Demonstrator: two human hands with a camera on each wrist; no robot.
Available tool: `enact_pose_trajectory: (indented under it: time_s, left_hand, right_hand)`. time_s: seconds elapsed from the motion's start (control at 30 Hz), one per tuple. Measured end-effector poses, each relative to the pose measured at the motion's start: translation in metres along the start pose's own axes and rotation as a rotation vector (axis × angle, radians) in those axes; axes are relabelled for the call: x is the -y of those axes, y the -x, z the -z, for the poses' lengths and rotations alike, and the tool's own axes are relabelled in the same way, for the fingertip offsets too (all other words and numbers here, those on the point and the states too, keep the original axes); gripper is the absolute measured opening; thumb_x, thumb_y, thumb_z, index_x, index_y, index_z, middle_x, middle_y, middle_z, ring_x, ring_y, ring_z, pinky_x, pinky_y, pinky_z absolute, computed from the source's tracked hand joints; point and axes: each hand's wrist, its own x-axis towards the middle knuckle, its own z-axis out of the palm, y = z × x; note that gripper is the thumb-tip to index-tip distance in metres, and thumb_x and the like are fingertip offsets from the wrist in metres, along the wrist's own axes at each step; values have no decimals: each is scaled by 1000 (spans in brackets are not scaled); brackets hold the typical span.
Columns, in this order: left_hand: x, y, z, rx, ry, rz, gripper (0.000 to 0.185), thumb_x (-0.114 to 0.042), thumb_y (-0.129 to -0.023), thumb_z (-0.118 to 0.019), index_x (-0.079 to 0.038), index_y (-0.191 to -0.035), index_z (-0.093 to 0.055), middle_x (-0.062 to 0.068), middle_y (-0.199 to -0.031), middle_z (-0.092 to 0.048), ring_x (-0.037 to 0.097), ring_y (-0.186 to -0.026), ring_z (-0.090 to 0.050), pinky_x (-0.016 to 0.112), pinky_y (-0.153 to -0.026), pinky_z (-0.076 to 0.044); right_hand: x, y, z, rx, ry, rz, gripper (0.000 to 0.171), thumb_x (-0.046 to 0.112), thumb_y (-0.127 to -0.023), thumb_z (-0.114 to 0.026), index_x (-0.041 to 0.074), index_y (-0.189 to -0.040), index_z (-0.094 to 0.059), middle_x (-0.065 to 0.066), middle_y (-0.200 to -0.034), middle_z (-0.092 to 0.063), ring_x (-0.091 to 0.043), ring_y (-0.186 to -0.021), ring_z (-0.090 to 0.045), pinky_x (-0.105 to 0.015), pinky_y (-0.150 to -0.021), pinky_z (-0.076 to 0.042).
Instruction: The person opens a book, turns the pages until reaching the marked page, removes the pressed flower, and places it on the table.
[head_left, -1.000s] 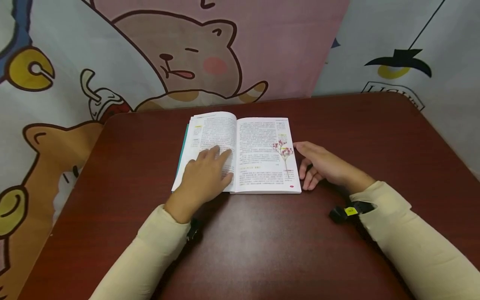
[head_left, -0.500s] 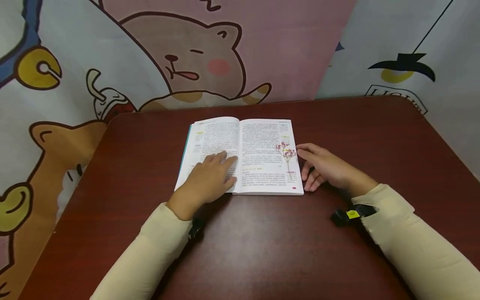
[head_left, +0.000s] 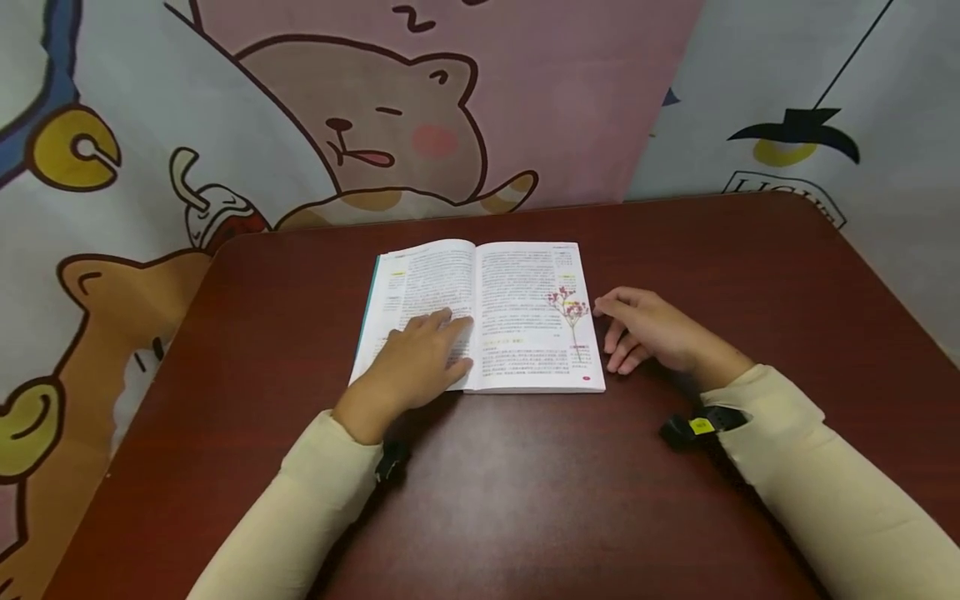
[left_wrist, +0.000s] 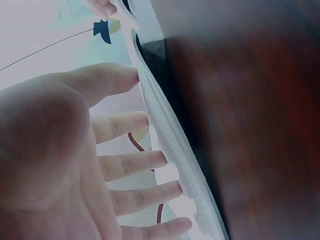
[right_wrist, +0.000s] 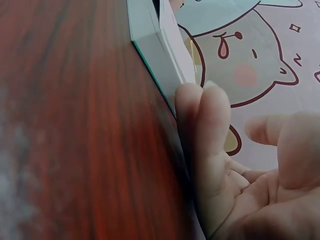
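Cream sleeves came in over the near edge of the dark red table (head_left: 525, 500), each with a small black camera strapped at the wrist. Toward the middle of the table lay the open book (head_left: 480, 317), its spine pointing away from the person. The left hand (head_left: 416, 358) lay flat on the lower part of the left page, fingers straight and slightly spread, pressing the paper down; the left wrist view showed those fingertips (left_wrist: 150, 160) against the page stack. The right hand (head_left: 648, 329) rested on the table just beside the book's right edge, fingers loosely curled and holding nothing, their sides close against the page block in the right wrist view. A pressed pink flower sprig (head_left: 570, 312) lay on the right page near that edge. To manage the pages well, I judged the left palm should keep even pressure while the right fingers worked clear of the fragile sprig. Beyond the far edge hung a cartoon cloth backdrop (head_left: 390, 125).
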Motion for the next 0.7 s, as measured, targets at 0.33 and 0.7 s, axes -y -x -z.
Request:
enact_pose_trajectory:
  time_s: [0.33,0.7]
  left_hand:
    - [2,-1,-5,30,42,36,59,-41,-100,-57,-20,-153,-40,15,-159,-36,40,-145,-36,64,-106,-40]
    - [4,-2,-3,14,63,24,58,-41,-100,-57,-21,-152,-40,15,-158,-38,41,-143,-38,67,-101,-42]
  right_hand:
    - [0,-17,0,-27,30,-44,42,36,-106,-46,-2,-124,-45,-8,-70,-59,-22,-56,-69,-38,-57,-59]
    - [-2,-21,3,-20,30,-38,43,36,-102,-55,-1,-123,-50,-4,-67,-58,-18,-53,-68,-32,-53,-58]
